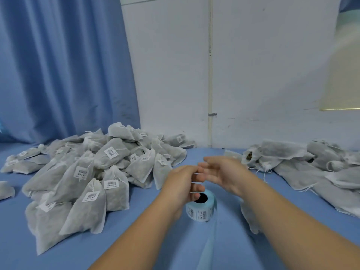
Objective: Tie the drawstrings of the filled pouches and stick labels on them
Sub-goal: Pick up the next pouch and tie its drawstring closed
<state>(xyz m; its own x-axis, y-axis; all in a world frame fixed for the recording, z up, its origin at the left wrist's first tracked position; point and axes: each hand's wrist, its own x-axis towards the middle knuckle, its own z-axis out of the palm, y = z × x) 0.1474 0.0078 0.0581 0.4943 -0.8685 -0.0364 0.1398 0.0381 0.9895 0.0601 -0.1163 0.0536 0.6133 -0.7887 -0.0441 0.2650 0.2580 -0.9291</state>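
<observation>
While the left hand (pixel 182 183) curls round the drawstring (pixel 195 192) just above the label roll (pixel 202 210), the right hand (pixel 224 172) is too blurred to read. Thread may slip, and the knot fails!

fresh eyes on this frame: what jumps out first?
The big heap of labelled pouches at left on the blue table, against a flatter unlabelled pile at right. In the centre the left hand and the blurred right hand meet just above the label roll, with the left fingers curled on thin white drawstrings.
</observation>
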